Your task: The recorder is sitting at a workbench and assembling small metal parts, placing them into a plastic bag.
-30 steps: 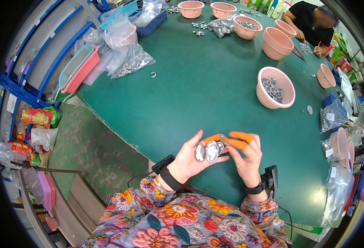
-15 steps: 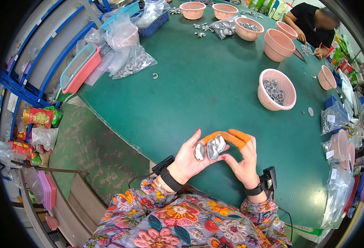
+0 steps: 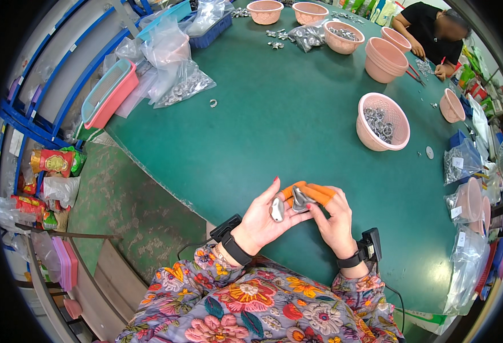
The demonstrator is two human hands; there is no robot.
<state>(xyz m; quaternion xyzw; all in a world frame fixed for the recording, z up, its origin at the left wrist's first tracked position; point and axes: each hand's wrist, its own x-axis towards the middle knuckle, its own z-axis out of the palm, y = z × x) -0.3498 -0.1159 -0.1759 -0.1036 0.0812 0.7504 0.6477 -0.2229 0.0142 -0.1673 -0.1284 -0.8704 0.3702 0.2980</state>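
My left hand (image 3: 258, 224) is palm up above the near edge of the table, with a shiny, curved silver metal piece (image 3: 277, 210) resting in it. Orange finger covers show on fingers of both hands. From the right, my right hand (image 3: 336, 224) meets the left one and pinches a second silver metal piece (image 3: 300, 200) with thumb and fingers. This one is tilted and partly hidden by the fingers, which also touch the left fingers. Whether more than one piece sits in that pinch cannot be made out.
A pink basket (image 3: 398, 124) of small metal parts stands ahead to the right. Clear bags of parts (image 3: 185, 86) lie by a pink bin (image 3: 113, 97) at the left. One small ring-like part (image 3: 213, 103) lies alone. A co-worker (image 3: 431, 34) sits at the far right.
My right fingers have closed in over the metal pieces, which are turned and brought together. The left palm and its own piece have shifted only slightly.
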